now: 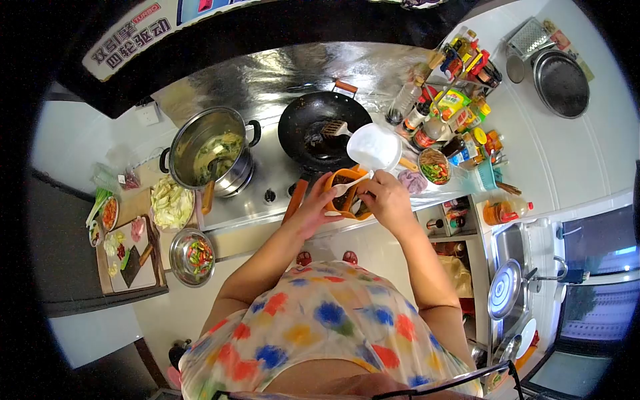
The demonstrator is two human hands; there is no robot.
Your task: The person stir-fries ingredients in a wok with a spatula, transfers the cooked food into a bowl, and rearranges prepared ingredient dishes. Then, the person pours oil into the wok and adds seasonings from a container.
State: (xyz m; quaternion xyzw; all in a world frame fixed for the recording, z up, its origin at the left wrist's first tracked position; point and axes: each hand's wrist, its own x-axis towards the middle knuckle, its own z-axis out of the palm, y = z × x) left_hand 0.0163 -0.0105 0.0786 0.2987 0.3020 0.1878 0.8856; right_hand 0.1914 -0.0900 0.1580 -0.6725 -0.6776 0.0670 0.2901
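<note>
An orange container point(341, 179) with dark contents is held in front of my body, just below the wok. My left hand point(313, 210) is wrapped round its left side. At its right side, my right hand point(387, 199) has its fingers bent down at the opening; what they pinch is too small to make out. A pale spoon-like handle point(353, 183) lies across the container between both hands. Directly beyond them is a white lid or bowl point(375, 147). The black wok point(313, 123) holds a slotted spatula point(333, 128) and a little dark liquid.
A steel pot point(217, 150) with greenish soup and a ladle stands left of the wok. Cabbage point(173, 203), a steel bowl of chopped peppers point(199, 257) and a cutting board with a cleaver point(137, 265) are at the left. Bottles point(427, 137) crowd the right, near a sink point(512, 243).
</note>
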